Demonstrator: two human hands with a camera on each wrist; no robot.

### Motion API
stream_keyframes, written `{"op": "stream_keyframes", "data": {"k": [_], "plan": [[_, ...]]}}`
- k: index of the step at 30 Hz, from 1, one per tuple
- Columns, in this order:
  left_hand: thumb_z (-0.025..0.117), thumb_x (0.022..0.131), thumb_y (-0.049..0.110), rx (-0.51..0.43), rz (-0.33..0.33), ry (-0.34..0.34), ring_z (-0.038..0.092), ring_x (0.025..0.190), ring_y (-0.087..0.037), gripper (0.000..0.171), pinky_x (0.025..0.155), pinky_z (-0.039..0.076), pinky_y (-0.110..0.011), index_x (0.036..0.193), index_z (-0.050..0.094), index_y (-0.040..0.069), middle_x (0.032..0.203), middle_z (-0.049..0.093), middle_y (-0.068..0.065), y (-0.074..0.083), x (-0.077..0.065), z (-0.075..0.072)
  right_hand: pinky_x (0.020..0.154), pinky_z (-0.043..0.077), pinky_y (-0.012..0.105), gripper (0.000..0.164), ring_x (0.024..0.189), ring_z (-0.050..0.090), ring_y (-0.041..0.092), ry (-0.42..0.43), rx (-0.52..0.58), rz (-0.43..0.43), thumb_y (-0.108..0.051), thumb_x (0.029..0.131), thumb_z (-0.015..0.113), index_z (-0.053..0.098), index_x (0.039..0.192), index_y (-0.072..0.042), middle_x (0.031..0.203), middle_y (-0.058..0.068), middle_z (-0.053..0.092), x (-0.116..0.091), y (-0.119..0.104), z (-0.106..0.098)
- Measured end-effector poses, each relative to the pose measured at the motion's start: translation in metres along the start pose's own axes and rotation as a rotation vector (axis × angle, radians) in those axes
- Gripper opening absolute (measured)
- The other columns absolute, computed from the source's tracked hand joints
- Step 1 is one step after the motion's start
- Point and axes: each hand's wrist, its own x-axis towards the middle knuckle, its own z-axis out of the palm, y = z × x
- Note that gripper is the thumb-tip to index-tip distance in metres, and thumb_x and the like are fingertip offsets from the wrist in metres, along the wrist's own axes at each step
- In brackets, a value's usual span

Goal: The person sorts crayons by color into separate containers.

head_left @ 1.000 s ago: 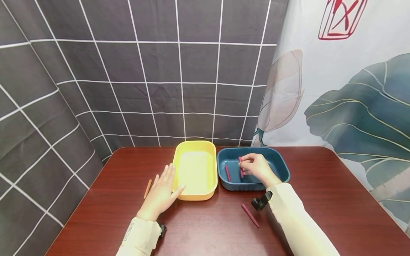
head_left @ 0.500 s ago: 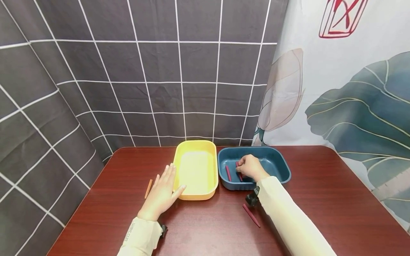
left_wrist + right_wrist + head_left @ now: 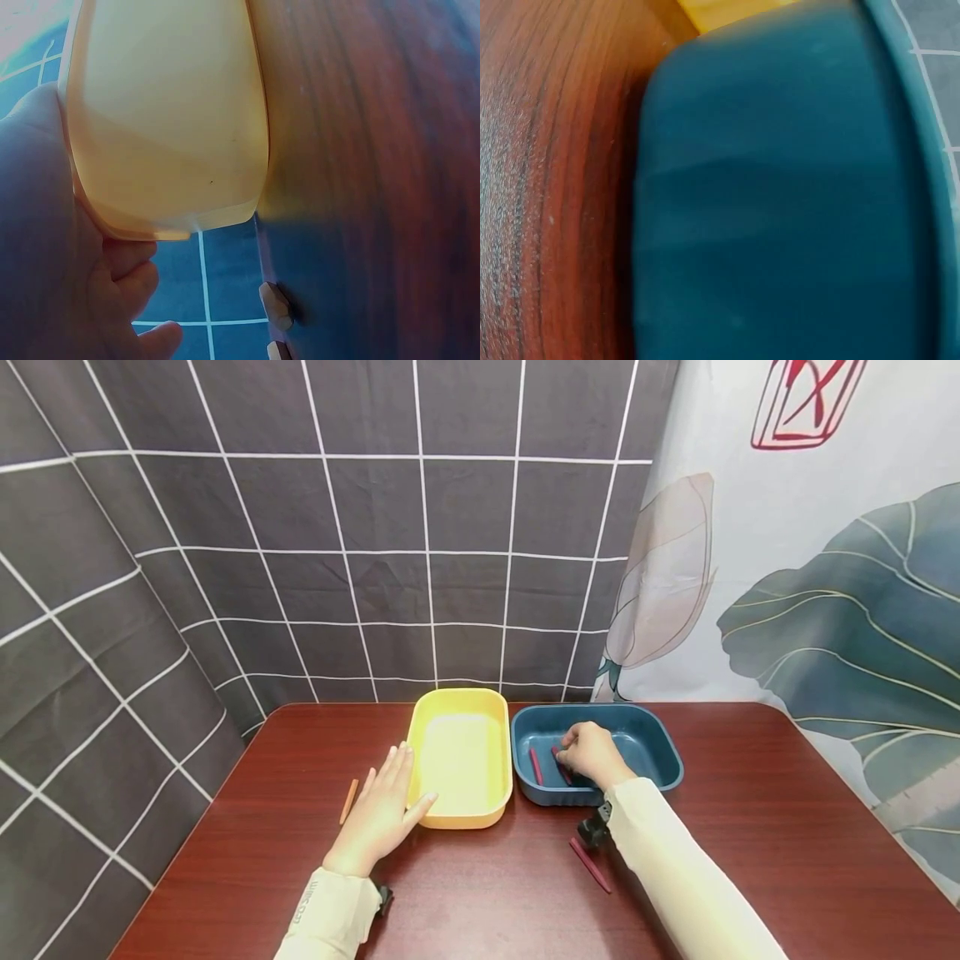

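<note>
In the head view my left hand (image 3: 378, 814) lies with straight fingers along the left side of a yellow plastic box (image 3: 420, 818), touching its rim. My right hand (image 3: 596, 753) reaches down into a blue plastic box (image 3: 660, 739), its fingertips pinching a dark red crayon (image 3: 564, 770) low inside. A second red crayon (image 3: 536, 767) lies to the left in the same box. Another red crayon (image 3: 590, 865) lies on the table in front. The blue box's outer wall (image 3: 772, 195) fills most of the right wrist view and hides the right fingers.
An orange crayon (image 3: 348, 802) lies on the brown table (image 3: 480, 893), left of my left hand. In the left wrist view, pale stick ends (image 3: 276, 306) show beyond the yellow box. A grey checked cloth (image 3: 375, 527) hangs behind the table.
My right hand has moved down and slightly left in the blue box with the crayon, which now lies lower and more tilted. The left hand has kept its place.
</note>
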Motion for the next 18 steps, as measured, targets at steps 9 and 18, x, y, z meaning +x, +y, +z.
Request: {"op": "stream_keyframes", "data": {"k": [9, 18], "plan": [[0.054, 0.101, 0.050, -0.006, -0.001, 0.002, 0.022, 0.152, -0.038, 0.084, 0.120, 0.021, -0.061, 0.156, 0.028, -0.007, 0.163, 0.026, -0.024, 0.000, -0.002, 0.000, 0.068, 0.055, 0.037, 0.018, 0.069, 0.061, 0.018, 0.058, 0.000, -0.119, -0.004, 0.086, 0.071, 0.071, 0.101, 0.005, 0.076, 0.006, 0.067, -0.013, -0.003, -0.011], [0.054, 0.101, 0.050, -0.007, -0.001, 0.002, 0.021, 0.152, -0.038, 0.083, 0.120, 0.021, -0.061, 0.156, 0.027, -0.007, 0.163, 0.025, -0.024, 0.001, -0.002, 0.000, 0.069, 0.057, 0.035, 0.015, 0.077, 0.062, 0.018, 0.064, 0.016, -0.213, -0.003, 0.088, 0.072, 0.071, 0.103, 0.001, 0.082, 0.004, 0.068, -0.043, -0.017, -0.019]]}}
